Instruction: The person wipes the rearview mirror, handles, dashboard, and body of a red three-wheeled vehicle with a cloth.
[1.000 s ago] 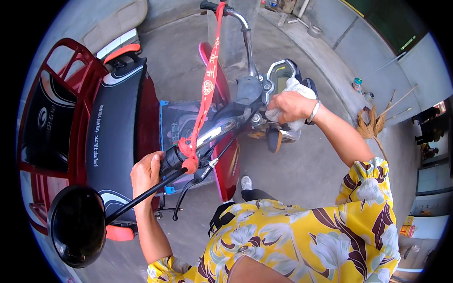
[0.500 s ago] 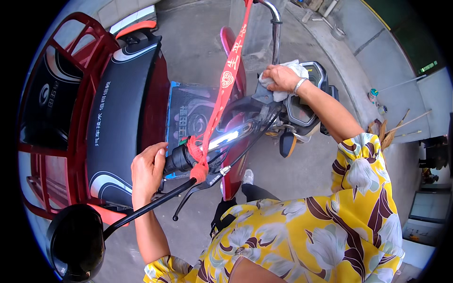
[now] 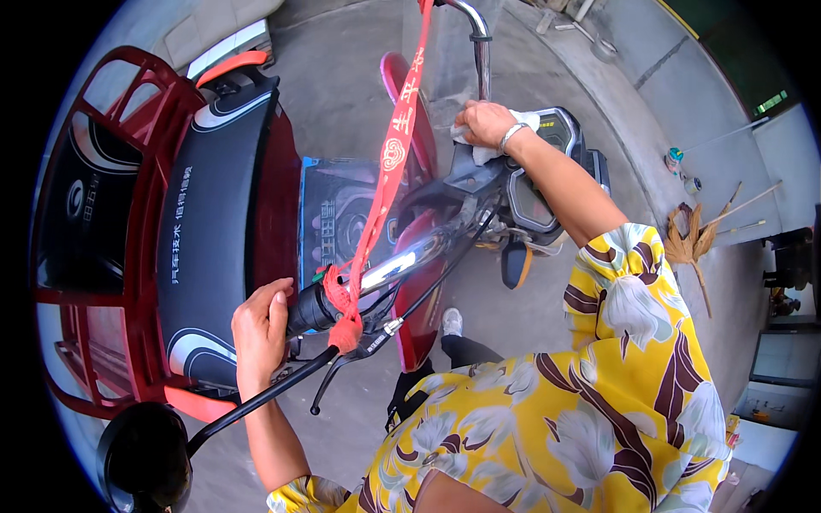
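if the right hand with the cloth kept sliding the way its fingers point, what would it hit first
Most likely the red ribbon hanging past the handlebar centre. The right hand presses a white cloth there, fingers pointing toward the person's left. Depth is unclear, so it might pass behind it.

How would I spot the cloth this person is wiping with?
Start at the red scooter and follow its chrome handlebar up to the instrument panel. The right hand presses a crumpled white cloth there, the only pale, soft thing among metal and dark plastic.
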The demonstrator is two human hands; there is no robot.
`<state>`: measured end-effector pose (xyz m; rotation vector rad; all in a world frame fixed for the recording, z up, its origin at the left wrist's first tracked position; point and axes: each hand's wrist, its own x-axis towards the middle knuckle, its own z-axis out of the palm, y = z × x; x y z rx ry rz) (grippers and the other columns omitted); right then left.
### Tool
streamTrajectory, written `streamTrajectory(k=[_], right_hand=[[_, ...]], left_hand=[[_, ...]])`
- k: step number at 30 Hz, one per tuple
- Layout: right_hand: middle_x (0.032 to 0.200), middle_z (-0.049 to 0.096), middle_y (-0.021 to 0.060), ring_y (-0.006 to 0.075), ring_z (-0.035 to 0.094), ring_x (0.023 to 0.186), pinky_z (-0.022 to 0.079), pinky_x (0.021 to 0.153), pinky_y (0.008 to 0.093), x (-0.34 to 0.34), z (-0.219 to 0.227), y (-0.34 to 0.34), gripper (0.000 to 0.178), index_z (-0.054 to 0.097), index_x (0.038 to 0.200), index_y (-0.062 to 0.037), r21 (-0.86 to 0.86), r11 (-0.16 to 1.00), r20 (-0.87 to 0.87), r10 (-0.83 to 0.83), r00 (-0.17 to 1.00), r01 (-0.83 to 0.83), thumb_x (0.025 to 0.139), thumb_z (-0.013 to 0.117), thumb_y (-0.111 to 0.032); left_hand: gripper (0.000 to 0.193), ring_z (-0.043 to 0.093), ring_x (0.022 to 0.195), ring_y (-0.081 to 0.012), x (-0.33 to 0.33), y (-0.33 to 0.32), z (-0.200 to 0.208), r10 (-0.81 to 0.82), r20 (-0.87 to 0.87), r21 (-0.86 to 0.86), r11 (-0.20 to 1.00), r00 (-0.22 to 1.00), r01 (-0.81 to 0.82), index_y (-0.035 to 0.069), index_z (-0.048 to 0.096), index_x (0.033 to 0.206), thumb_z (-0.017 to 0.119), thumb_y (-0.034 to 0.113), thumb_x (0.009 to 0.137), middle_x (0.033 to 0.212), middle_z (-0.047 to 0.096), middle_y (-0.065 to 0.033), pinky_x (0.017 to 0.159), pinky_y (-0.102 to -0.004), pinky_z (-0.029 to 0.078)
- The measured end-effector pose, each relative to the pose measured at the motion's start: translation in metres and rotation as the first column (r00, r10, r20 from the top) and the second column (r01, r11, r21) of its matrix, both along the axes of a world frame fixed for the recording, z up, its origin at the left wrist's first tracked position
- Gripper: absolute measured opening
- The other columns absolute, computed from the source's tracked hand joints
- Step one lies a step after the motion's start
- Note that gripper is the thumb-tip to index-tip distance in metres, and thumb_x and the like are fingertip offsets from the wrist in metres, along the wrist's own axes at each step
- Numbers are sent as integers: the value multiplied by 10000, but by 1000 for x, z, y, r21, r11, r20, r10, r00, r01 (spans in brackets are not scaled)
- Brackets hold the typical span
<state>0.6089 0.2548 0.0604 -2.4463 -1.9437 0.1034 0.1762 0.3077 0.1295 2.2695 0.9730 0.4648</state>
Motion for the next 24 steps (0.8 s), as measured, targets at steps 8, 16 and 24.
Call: streamTrajectory(k=[8, 16, 24], right_hand=[[926, 568, 56, 262, 558, 895, 440, 759, 364, -50, 1, -32, 273, 653, 880, -145, -84, 899, -232, 403, 886, -431, 610, 670, -179], [836, 609, 51, 134, 570, 757, 446, 671, 261, -72, 22, -24, 302, 591, 948, -27, -269, 925, -861, -106, 497, -270, 709, 646, -204], [993, 582, 169, 301, 560, 924, 429, 789, 347, -79, 23, -42, 412, 492, 1075, -1, -272, 934, -489, 72, 869, -231, 742, 575, -227]], left_hand=[[268, 608, 740, -255, -2, 1, -2, -32, -12, 6, 999, 999, 32, -38, 590, 942, 426, 157, 860, 806, 619, -168, 684, -316, 461], [263, 603, 730, -241, 0, 0, 3, -19, -22, -7, 1000, 1000, 19, -46, 586, 950, 419, 137, 860, 806, 618, -172, 689, -311, 459], [265, 598, 727, -237, 1, -1, 2, -32, -21, -13, 999, 999, 32, -56, 583, 949, 408, 123, 864, 802, 617, -174, 692, -313, 457]])
